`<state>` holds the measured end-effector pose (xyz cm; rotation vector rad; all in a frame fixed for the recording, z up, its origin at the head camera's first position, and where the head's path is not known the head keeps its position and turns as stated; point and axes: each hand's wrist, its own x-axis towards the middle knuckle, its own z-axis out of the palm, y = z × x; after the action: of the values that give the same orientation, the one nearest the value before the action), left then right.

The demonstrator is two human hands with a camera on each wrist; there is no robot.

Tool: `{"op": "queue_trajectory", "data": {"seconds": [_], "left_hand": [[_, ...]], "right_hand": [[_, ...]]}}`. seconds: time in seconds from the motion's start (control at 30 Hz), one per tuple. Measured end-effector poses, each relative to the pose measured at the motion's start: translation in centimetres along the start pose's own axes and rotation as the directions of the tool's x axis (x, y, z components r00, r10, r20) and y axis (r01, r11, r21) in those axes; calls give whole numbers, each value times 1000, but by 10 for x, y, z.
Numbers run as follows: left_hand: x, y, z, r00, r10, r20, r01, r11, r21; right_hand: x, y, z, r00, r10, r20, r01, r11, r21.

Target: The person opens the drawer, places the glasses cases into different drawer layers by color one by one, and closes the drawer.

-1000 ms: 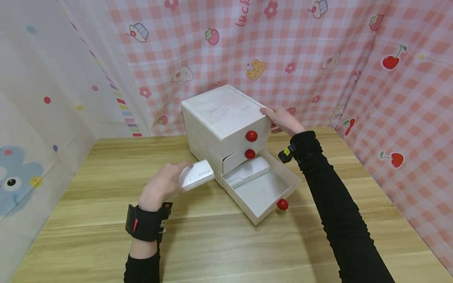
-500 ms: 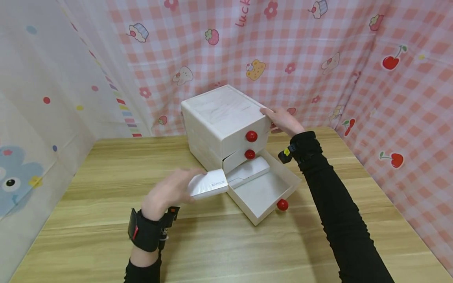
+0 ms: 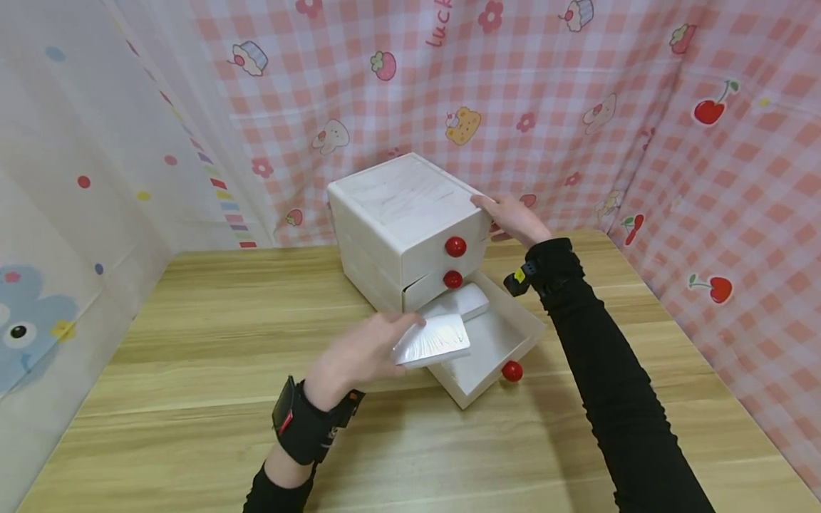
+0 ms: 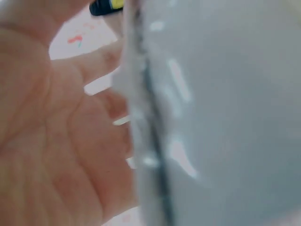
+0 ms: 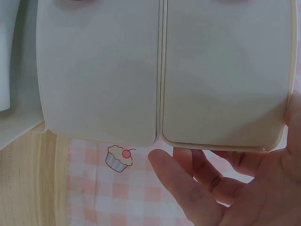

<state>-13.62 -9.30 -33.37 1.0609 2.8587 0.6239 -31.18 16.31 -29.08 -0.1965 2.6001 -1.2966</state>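
Note:
My left hand [image 3: 362, 353] grips a flat white box [image 3: 435, 340] by one end and holds it over the pulled-out bottom drawer [image 3: 497, 345]. Shiny clear film wraps the box; in the left wrist view the film-covered box [image 4: 230, 113] fills the right side, beside the palm. Up at the top right edge of the white drawer cabinet [image 3: 368, 242], my right hand [image 3: 513, 219] holds the corner, one digit on top and the other fingers along the side. Inside the drawer lies a white case with a rounded top [image 3: 473, 299], partly hidden behind the held box.
Red round knobs [image 3: 455, 246] stick out from the drawer fronts. The middle drawer sits slightly crooked. A wooden tabletop [image 3: 212, 356] carries the cabinet, and pink checked cloth [image 3: 417, 100] hangs close behind it.
My left hand has carried the white box rightward, from left of the cabinet to over the bottom drawer. The right hand has kept its place on the cabinet corner.

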Motion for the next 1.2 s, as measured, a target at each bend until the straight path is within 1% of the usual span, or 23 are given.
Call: {"op": "queue_trajectory", "data": {"seconds": [0.03, 0.17, 0.27, 0.33, 0.47, 0.53, 0.67, 0.77, 0.87, 1.03, 1.2], "left_hand": [[2, 2, 3, 1000, 21, -20, -21, 1000, 12], [11, 7, 15, 994, 64, -94, -63, 998, 8], [20, 10, 25, 984, 76, -158, -74, 997, 21], [25, 12, 31, 975, 86, -203, -79, 996, 43], [38, 18, 43, 965, 80, -249, -59, 994, 90], [45, 21, 49, 964, 54, -259, -24, 993, 116], [58, 27, 61, 964, -23, -265, 68, 984, 163], [67, 31, 70, 963, -71, -260, 117, 979, 165], [76, 33, 77, 963, -100, -249, 143, 977, 160], [90, 33, 88, 966, -127, -224, 165, 974, 158], [95, 29, 101, 966, -147, -213, 182, 971, 154]], "right_hand": [[0, 0, 0, 1000, -1, 1, 1, 1000, 5], [-1, -1, 0, 1000, -1, 1, 1, 1000, 12], [-2, 0, -1, 1000, -2, -1, 2, 1000, 11], [-3, 0, -1, 1000, -4, -1, 4, 1000, 14], [-3, 1, -2, 1000, -9, 1, 9, 1000, 18], [-3, 1, -2, 1000, -9, 1, 9, 1000, 16], [-3, 0, -2, 1000, 0, -1, 0, 1000, 16], [-3, 0, -2, 1000, 6, 0, -6, 1000, 15], [-3, 0, -2, 1000, 7, 2, -7, 1000, 14], [-3, 0, -1, 1000, 3, -3, -3, 1000, 16], [-2, 0, -1, 1000, 3, -5, -3, 1000, 18]]}}
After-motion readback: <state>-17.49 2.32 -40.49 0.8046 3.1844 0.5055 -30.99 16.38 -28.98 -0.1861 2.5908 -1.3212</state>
